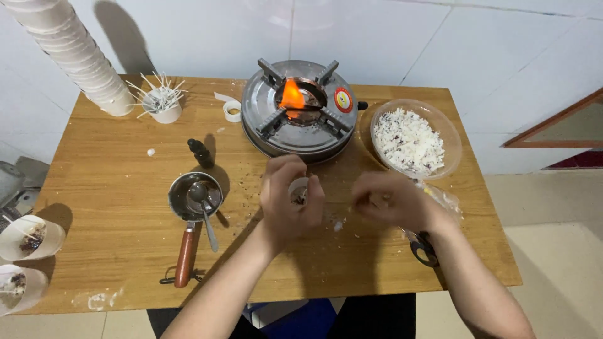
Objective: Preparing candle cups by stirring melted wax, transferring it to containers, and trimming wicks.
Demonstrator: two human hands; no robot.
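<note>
**Inspector:** State of the hands?

**Assistant:** The left hand (pixel 290 201) is at the worktop's (pixel 113 238) centre, its grip closed around a small white cup (pixel 299 188) with dark bits inside. The right hand (pixel 386 201) sits at three o'clock from it, just beside it. It is blurred and its fingers look curled, but I cannot tell whether it holds anything.

**Inspector:** Work in hand?

**Assistant:** By my judgement, the cup is being filled or dressed. The clear bowl of white flakes (pixel 411 141) stands at one o'clock from the right hand.

**Inspector:** Hazards to a further move?

**Assistant:** The lit stove (pixel 298 110) burns at twelve o'clock, near the left knuckles. Any reach forward calls for keeping low and wide of the flame. The scissors (pixel 422 246) lie at five o'clock, under the right forearm and near the front edge.

**Inspector:** Open room?

**Assistant:** There is bare wood at six o'clock, before the hands. At nine o'clock stand the small pan with spoon (pixel 195 196) and the dark dropper bottle (pixel 201 152). The cup of wicks (pixel 160 103) and the stack of cups (pixel 69 50) hold the ten o'clock corner.
</note>
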